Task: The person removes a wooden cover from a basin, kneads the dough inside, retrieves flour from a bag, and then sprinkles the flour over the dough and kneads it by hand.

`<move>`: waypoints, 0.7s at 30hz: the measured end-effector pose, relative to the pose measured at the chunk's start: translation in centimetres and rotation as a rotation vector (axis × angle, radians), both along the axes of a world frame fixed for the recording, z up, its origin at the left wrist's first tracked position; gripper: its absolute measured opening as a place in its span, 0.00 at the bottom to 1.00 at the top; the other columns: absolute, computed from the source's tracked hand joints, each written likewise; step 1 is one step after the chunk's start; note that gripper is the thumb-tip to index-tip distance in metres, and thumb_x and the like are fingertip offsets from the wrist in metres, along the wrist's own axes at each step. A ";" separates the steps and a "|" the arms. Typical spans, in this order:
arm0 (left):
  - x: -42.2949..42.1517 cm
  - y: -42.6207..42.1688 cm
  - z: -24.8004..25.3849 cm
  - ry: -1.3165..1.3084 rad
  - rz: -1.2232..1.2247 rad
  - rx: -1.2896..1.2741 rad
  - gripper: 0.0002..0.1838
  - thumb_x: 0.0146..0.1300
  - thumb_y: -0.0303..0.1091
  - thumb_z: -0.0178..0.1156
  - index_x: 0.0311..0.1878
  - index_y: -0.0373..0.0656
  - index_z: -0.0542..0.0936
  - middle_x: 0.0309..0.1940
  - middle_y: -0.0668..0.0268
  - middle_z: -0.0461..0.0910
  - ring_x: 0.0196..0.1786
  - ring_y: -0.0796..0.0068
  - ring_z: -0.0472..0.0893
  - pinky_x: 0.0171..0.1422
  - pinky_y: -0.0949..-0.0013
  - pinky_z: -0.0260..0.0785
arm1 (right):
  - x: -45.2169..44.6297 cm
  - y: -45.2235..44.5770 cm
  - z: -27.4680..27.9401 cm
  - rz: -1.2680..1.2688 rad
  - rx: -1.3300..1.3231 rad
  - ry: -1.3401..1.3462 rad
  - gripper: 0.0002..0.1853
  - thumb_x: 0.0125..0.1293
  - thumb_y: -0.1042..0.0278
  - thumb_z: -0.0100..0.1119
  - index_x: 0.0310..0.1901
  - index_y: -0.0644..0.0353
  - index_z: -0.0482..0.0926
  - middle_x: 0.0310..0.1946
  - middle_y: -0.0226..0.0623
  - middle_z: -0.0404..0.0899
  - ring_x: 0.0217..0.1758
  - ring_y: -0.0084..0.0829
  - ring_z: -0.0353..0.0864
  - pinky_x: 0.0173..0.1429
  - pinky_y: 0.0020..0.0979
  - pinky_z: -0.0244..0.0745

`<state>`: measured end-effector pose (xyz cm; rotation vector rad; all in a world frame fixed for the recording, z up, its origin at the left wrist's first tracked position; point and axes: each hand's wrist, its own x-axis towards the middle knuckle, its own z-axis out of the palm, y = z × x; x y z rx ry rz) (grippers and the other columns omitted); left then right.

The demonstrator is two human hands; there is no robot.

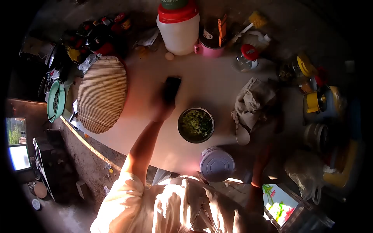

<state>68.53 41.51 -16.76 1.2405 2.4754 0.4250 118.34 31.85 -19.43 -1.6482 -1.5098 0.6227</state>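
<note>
My left hand [164, 110] is stretched over the table, closed around the lower end of a dark phone [172, 87]; motion blurs the fingers. Just right of that wrist stands a metal bowl [179, 133] with chopped green food [196, 123] in it. In deep shadow at the table's right side is my right hand [262, 154], its fingers too dark to make out. Nearest to it are a pale spoon [243, 136], a crumpled beige cloth [253, 99] and a tub with a round grey-lilac lid [217, 164].
A round ribbed woven lid [103, 95] lies on the left, beside a green basin [56, 101]. Along the back stand a white container with a red top [178, 33], a pink mug [210, 49], an egg [169, 56] and a red-lidded jar [245, 58]. Several jars line the right edge.
</note>
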 end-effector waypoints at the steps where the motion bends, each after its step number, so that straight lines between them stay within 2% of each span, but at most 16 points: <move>1: 1.9 2.2 0.4 -0.024 -0.025 -0.056 0.47 0.39 0.46 0.67 0.62 0.43 0.54 0.51 0.48 0.65 0.56 0.48 0.65 0.59 0.51 0.61 | -0.6 -0.7 0.6 0.008 0.009 -0.002 0.30 0.62 0.72 0.53 0.65 0.60 0.56 0.66 0.43 0.55 0.69 0.36 0.55 0.67 0.37 0.55; 2: 3.7 4.1 1.0 -0.043 -0.043 -0.109 0.47 0.40 0.46 0.67 0.61 0.42 0.54 0.50 0.50 0.66 0.55 0.50 0.66 0.59 0.52 0.62 | -1.4 -1.1 1.6 0.010 -0.004 0.025 0.30 0.62 0.72 0.52 0.65 0.61 0.56 0.66 0.43 0.55 0.69 0.36 0.54 0.68 0.37 0.54; 4: 7.5 6.8 4.0 -0.165 -0.247 -0.126 0.44 0.40 0.45 0.69 0.59 0.41 0.57 0.49 0.52 0.69 0.53 0.50 0.69 0.58 0.54 0.64 | -2.5 -1.8 3.0 0.035 -0.011 0.063 0.30 0.62 0.71 0.52 0.66 0.61 0.55 0.66 0.43 0.55 0.69 0.35 0.54 0.68 0.36 0.53; 6: 11.6 9.1 1.0 -0.068 -0.276 0.042 0.42 0.39 0.43 0.70 0.57 0.40 0.61 0.48 0.51 0.70 0.52 0.49 0.70 0.56 0.55 0.65 | -2.8 -2.6 3.8 -0.029 -0.156 0.107 0.30 0.62 0.69 0.52 0.65 0.61 0.56 0.66 0.43 0.56 0.70 0.36 0.53 0.68 0.36 0.54; 8: 15.2 9.5 4.8 -0.140 -0.329 0.042 0.41 0.40 0.42 0.69 0.57 0.38 0.63 0.48 0.49 0.71 0.52 0.49 0.70 0.54 0.54 0.64 | -2.7 -4.2 4.2 -0.046 -0.150 0.100 0.30 0.62 0.68 0.53 0.65 0.61 0.57 0.65 0.43 0.58 0.68 0.37 0.56 0.67 0.37 0.55; 12: 20.8 10.3 -2.7 0.025 -0.266 0.239 0.44 0.42 0.40 0.66 0.63 0.37 0.58 0.49 0.48 0.70 0.49 0.49 0.71 0.53 0.53 0.64 | -1.1 -7.6 3.5 -0.168 -0.183 0.166 0.30 0.61 0.64 0.55 0.64 0.61 0.59 0.61 0.43 0.63 0.62 0.37 0.64 0.63 0.38 0.60; 13: 22.4 11.0 -6.5 0.178 -0.171 0.496 0.40 0.46 0.39 0.62 0.63 0.37 0.60 0.48 0.49 0.70 0.46 0.51 0.72 0.51 0.54 0.65 | -1.0 -7.8 3.7 -0.161 -0.177 0.169 0.30 0.61 0.64 0.55 0.64 0.61 0.59 0.61 0.43 0.63 0.62 0.37 0.64 0.63 0.38 0.60; 14: 23.1 11.1 -7.2 0.181 -0.165 0.502 0.40 0.46 0.39 0.62 0.63 0.37 0.60 0.48 0.49 0.70 0.46 0.51 0.72 0.51 0.54 0.65 | -0.9 -8.0 4.2 -0.188 -0.204 0.124 0.31 0.60 0.63 0.56 0.64 0.61 0.59 0.60 0.43 0.65 0.60 0.37 0.65 0.63 0.38 0.60; 16: 23.7 11.1 -6.7 0.479 -0.108 0.741 0.33 0.51 0.39 0.56 0.61 0.38 0.63 0.47 0.51 0.71 0.45 0.53 0.72 0.48 0.54 0.65 | -0.5 -8.4 4.3 -0.217 -0.221 0.081 0.31 0.60 0.62 0.56 0.64 0.61 0.60 0.59 0.43 0.66 0.58 0.36 0.67 0.62 0.38 0.61; 17: 24.1 10.9 -6.4 0.401 -0.150 0.622 0.30 0.53 0.38 0.52 0.61 0.38 0.64 0.46 0.52 0.71 0.44 0.55 0.72 0.47 0.55 0.65 | -0.1 -8.5 4.1 -0.237 -0.230 0.099 0.30 0.60 0.60 0.56 0.63 0.59 0.61 0.60 0.44 0.64 0.59 0.38 0.66 0.61 0.39 0.61; 18: 24.1 10.5 -5.6 0.397 -0.149 0.630 0.30 0.53 0.38 0.52 0.61 0.38 0.64 0.46 0.52 0.71 0.44 0.55 0.72 0.47 0.55 0.65 | 0.5 -8.7 4.0 -0.258 -0.240 0.115 0.30 0.60 0.57 0.57 0.62 0.58 0.62 0.60 0.45 0.63 0.60 0.39 0.65 0.60 0.40 0.62; 19: 24.0 10.1 -4.7 0.250 -0.200 0.516 0.32 0.53 0.41 0.54 0.61 0.38 0.64 0.47 0.51 0.71 0.44 0.54 0.72 0.47 0.54 0.65 | 1.6 -9.0 3.2 -0.259 -0.232 0.112 0.30 0.60 0.57 0.57 0.62 0.58 0.62 0.60 0.45 0.63 0.60 0.39 0.65 0.60 0.40 0.62; 20: 23.7 9.6 -3.7 0.108 -0.244 0.399 0.34 0.52 0.44 0.56 0.61 0.38 0.63 0.47 0.51 0.70 0.45 0.53 0.71 0.47 0.53 0.65 | 2.9 -9.0 2.1 -0.216 -0.152 -0.019 0.29 0.61 0.56 0.56 0.61 0.59 0.64 0.60 0.46 0.62 0.61 0.40 0.65 0.60 0.39 0.62; 21: 23.3 9.0 -2.6 0.116 -0.229 0.407 0.34 0.52 0.44 0.56 0.61 0.38 0.63 0.47 0.51 0.70 0.45 0.53 0.71 0.47 0.53 0.65 | 3.2 -8.5 1.4 -0.161 -0.068 -0.142 0.28 0.62 0.55 0.56 0.60 0.60 0.65 0.60 0.48 0.62 0.61 0.40 0.64 0.61 0.39 0.62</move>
